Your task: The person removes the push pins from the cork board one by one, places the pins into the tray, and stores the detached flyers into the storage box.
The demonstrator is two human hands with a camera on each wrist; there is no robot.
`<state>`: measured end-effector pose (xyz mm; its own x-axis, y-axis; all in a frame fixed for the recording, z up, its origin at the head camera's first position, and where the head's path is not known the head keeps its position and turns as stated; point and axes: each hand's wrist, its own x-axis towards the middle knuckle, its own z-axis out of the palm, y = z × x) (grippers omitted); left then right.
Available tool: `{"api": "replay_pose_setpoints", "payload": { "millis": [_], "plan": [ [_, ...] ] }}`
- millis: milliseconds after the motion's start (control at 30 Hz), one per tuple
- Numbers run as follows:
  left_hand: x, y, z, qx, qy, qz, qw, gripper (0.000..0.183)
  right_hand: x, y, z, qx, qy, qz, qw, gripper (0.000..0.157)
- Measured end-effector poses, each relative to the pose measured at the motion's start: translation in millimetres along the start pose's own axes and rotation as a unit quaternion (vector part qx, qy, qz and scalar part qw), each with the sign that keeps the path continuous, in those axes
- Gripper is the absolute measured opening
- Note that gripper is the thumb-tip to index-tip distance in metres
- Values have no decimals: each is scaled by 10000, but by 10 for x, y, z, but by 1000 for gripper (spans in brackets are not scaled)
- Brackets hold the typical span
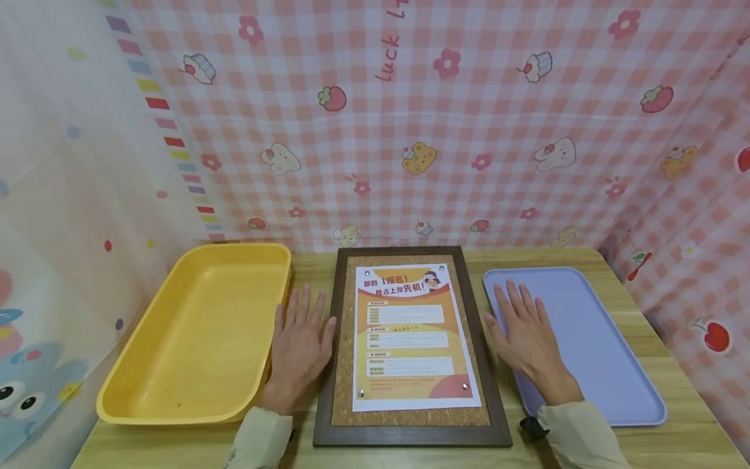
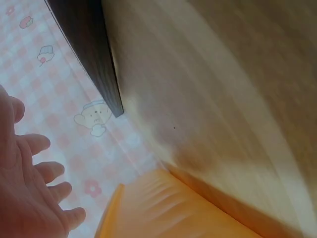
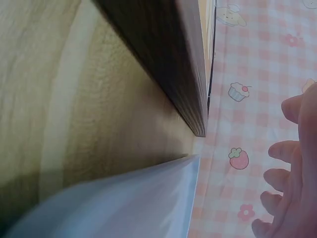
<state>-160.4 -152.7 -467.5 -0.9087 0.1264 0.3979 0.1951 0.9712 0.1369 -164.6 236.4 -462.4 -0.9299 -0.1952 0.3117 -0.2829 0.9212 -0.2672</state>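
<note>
My hands: both wide, fingers straight. Left hand (image 1: 300, 352) between the yellow plastic tray (image 1: 199, 339) at my 10 o'clock and the wood-framed corkboard (image 1: 410, 419) at 12. Right hand (image 1: 524, 339) over the 9 o'clock edge of the lavender tray (image 1: 592, 352), at my 2. Printed poster (image 1: 413, 339) pinned on the corkboard; all on the bench (image 1: 164, 449).

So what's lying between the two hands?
In the head view, a framed corkboard with a pinned poster lies between the left hand and right hand.
</note>
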Motion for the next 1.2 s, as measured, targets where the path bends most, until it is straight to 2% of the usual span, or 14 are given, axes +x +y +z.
{"api": "replay_pose_setpoints", "payload": {
  "millis": [233,300,433,633,833,1000,1200],
  "plan": [
    [-9,12,-6,-93,-89,64,9999,54,1,-50,67,546,-410,-208,9975,57],
    [-7,21,-8,-177,-203,101,9996,54,-3,-65,81,684,-476,-266,9962,56],
    [-2,50,-6,-297,-507,181,9981,53,-11,-96,96,832,-397,-455,9947,54],
    [-18,99,33,-100,-826,394,9958,53,-28,-149,116,1002,-193,-739,9920,49],
    [-29,174,102,-471,-977,646,9920,53,-59,-201,119,1134,-240,-1041,9878,44],
    [-15,207,145,-590,-1043,809,9895,53,-80,-245,55,1702,-780,-1070,9765,41],
    [12,213,159,-740,-1481,876,9823,55,-103,-243,5,2444,-1373,-953,9551,35]
  ]
}}
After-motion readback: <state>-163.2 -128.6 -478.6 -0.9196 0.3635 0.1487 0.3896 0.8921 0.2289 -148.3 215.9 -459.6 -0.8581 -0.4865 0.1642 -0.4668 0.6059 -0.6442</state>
